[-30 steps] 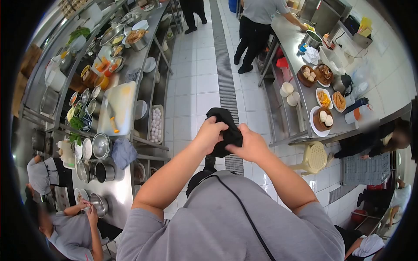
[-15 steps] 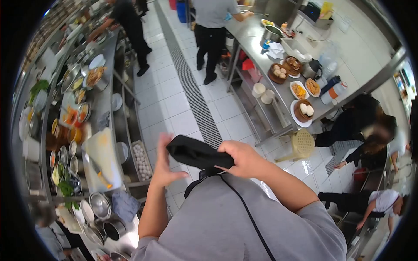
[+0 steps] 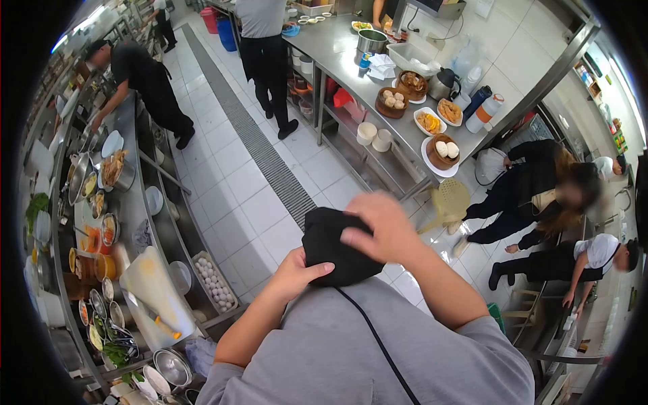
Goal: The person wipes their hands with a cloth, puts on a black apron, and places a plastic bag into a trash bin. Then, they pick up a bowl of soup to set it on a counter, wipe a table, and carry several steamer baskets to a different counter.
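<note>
A soft black cloth cap [image 3: 337,250] is held up in front of my chest. My left hand [image 3: 293,275] grips its lower left edge, with the thumb on the near face and the fingers partly hidden behind. Over the cap's upper right side is my right hand [image 3: 385,226], smeared by motion; whether its fingers grip the cloth cannot be made out. A black cord [image 3: 371,337] runs down my grey shirt just below the cap.
On my left, a steel counter carries a cutting board [image 3: 152,290] with a knife [image 3: 158,317]. A tray of eggs [image 3: 214,283] sits below. On my right, a steel table [image 3: 337,57] bears bamboo steamers [image 3: 391,101]. A stool [image 3: 449,202] and several people stand around.
My left hand was spread beside the cap and now grips its left edge. My right hand has shifted from gripping the cap's right end to over its upper right side. The view has turned.
</note>
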Motion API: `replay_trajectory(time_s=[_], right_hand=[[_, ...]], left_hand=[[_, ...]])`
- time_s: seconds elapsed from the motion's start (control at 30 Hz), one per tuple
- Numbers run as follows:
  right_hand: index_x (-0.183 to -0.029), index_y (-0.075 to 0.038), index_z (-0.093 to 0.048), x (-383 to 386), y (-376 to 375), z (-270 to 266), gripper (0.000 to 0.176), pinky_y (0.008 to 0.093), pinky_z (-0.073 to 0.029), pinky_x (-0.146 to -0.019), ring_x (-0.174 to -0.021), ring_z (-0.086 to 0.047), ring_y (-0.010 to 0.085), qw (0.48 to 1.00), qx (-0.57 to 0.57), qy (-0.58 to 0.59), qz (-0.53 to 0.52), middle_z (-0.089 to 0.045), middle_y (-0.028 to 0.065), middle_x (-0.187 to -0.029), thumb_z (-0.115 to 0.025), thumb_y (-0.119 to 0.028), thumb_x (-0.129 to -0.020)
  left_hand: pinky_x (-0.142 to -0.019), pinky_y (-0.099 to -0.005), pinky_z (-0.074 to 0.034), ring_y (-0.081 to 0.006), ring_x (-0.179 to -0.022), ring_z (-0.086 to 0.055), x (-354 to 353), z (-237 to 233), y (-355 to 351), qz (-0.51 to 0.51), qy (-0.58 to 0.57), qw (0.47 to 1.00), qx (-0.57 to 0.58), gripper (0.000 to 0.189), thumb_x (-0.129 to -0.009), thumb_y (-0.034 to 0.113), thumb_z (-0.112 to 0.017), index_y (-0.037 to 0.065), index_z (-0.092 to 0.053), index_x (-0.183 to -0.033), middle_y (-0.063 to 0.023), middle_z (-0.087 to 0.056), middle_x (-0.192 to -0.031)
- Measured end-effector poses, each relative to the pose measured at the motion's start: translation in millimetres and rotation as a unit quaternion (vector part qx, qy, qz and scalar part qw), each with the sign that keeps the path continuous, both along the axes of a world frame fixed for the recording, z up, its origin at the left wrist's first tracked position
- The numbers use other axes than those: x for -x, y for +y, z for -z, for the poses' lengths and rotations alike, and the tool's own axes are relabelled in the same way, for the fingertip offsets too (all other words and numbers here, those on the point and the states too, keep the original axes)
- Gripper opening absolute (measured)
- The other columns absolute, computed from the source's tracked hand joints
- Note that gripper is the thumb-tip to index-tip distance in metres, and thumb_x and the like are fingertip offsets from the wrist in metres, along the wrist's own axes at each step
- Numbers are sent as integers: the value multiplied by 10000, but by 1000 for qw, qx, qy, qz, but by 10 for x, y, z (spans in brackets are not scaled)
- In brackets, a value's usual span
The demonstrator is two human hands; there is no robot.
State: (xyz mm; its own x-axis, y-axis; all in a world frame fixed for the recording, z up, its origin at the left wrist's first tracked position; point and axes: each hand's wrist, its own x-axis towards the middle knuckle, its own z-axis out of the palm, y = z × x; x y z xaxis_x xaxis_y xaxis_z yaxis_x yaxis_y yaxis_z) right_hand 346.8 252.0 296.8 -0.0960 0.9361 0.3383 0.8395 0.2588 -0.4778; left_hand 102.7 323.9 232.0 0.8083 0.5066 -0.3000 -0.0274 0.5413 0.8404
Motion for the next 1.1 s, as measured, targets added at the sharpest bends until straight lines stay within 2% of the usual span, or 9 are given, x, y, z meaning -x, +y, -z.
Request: replay_trajectory(time_s=[0.1, 0.3, 0.4, 0.5, 0.57, 0.6, 0.67, 0.8, 1.1], right_hand=[[-1416, -16, -534, 306, -198, 115, 841, 436, -481, -1029, -1193, -613, 391, 974, 161, 109, -114, -655, 197, -1278, -790, -537, -808], [-1339, -17, -596, 425, -160, 287, 648, 454, -521, -906, -1045, -672, 408, 891, 411, 162, -101, -703, 253, -1094, -665, -505, -918], [-1263, -41, -643, 385, -155, 293, 551, 439, -515, -880, -985, -681, 381, 882, 431, 181, -63, -718, 221, -1025, -616, -506, -968], [-1218, -1, -653, 328, -140, 295, 561, 436, -513, -883, -989, -675, 392, 883, 402, 235, -68, -716, 223, -1042, -591, -508, -987], [-1212, 4, -655, 281, -118, 421, 527, 430, -507, -918, -1055, -655, 391, 879, 433, 199, -28, -693, 220, -1152, -611, -468, -981], [-1212, 4, -655, 334, -226, 564, 527, 430, -507, -918, -1055, -655, 391, 873, 443, 202, -13, -693, 220, -1152, -611, -468, -981], [-1198, -2, -664, 443, -460, 870, 480, 451, -509, -934, -1085, -638, 395, 973, 149, 97, 145, -672, 206, -1221, -650, -417, -958], [-1216, 10, -658, 560, -913, 781, 516, 451, -491, -992, -1171, -609, 380, 973, 195, 127, 0, -653, 197, -1260, -698, -409, -917], [-1439, 28, -491, 898, -2193, 473, 917, 458, -463, -1047, -1223, -585, 409, 967, 248, 32, 44, -601, 229, -1346, -737, -593, -811]], left_hand=[[-967, -335, -513, -154, -1059, -646, 69, 79, 6, 19, 24, 999, 17, 431, -879, 131, -786, -49, -629, -1238, -82, -698, -1157], [-978, -352, -498, -198, -1116, -622, 370, 229, 160, 52, 138, 986, -76, 493, -827, 216, -841, -24, -625, -1200, -87, -668, -1216], [-1115, -414, -391, -226, -1344, -472, 406, 375, 191, -98, 40, 937, -333, 903, -700, 369, -924, -15, -511, -1405, -101, -556, -1408], [-1106, -388, -407, -206, -1319, -506, 457, 928, 290, 147, -1, 971, -189, 945, -703, 387, -924, -12, -493, -1443, -95, -587, -1379], [-1006, -343, -481, -172, -1159, -616, 439, 1073, 76, 186, -12, 981, -60, 711, -816, 373, -851, -4, -585, -1357, -72, -670, -1251], [-940, -319, -503, -150, -1056, -646, 434, 1164, -50, 161, 36, 986, 17, 560, -879, 343, -793, 0, -628, -1289, -55, -699, -1167], [-792, -275, -530, -115, -836, -677, 348, 1092, -293, 91, 116, 982, 116, 296, -1004, 286, -646, 12, -707, -1100, -30, -741, -994], [-783, -277, -538, -137, -830, -682, 289, 1025, -630, 39, 130, 979, 152, 352, -979, 324, -677, -16, -693, -1070, -57, -737, -969], [-831, -337, -569, -229, -944, -708, 217, 494, -1725, 26, 138, 972, 186, 499, -977, 362, -679, -90, -642, -1186, -158, -717, -1101]])
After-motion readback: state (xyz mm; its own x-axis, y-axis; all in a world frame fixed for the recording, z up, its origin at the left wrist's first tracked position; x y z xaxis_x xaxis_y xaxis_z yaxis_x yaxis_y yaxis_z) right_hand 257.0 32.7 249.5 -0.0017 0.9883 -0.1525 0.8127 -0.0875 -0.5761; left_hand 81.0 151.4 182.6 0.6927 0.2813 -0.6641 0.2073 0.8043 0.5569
